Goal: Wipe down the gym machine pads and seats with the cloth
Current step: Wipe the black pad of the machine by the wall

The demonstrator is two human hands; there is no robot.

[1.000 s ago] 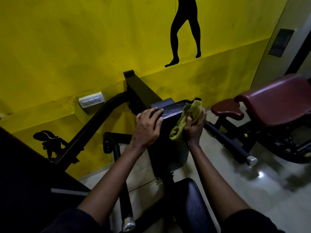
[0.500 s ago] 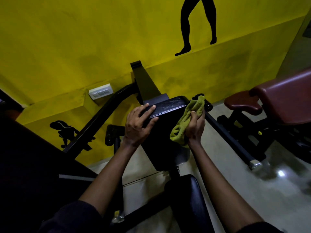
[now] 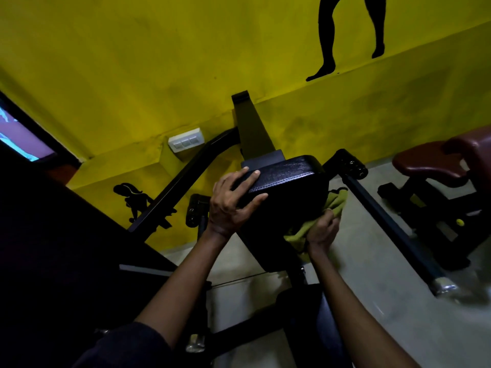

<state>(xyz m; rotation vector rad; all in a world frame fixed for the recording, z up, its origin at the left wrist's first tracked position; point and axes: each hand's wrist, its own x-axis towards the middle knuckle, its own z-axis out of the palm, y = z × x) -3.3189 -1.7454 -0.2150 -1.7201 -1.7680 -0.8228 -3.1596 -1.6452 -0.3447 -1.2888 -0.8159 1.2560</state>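
Observation:
A black padded back pad [image 3: 289, 187] of a gym machine stands tilted in front of me. My left hand [image 3: 231, 203] grips its upper left corner, fingers over the top edge and thumb on the face. My right hand [image 3: 322, 231] holds a bunched green cloth [image 3: 313, 221] pressed against the pad's lower right side. Part of the cloth is hidden behind the pad. The machine's black seat [image 3: 316, 328] lies below, between my forearms.
A black frame arm [image 3: 393, 235] with a chrome end runs to the right. A maroon padded bench [image 3: 446, 160] stands at the far right. The yellow wall with a white switch plate [image 3: 186, 142] is close behind. A dark machine part fills the left.
My right hand has slid the cloth down from the pad's top right corner to its lower right side. My left hand stays gripping the top left corner. The view has moved closer.

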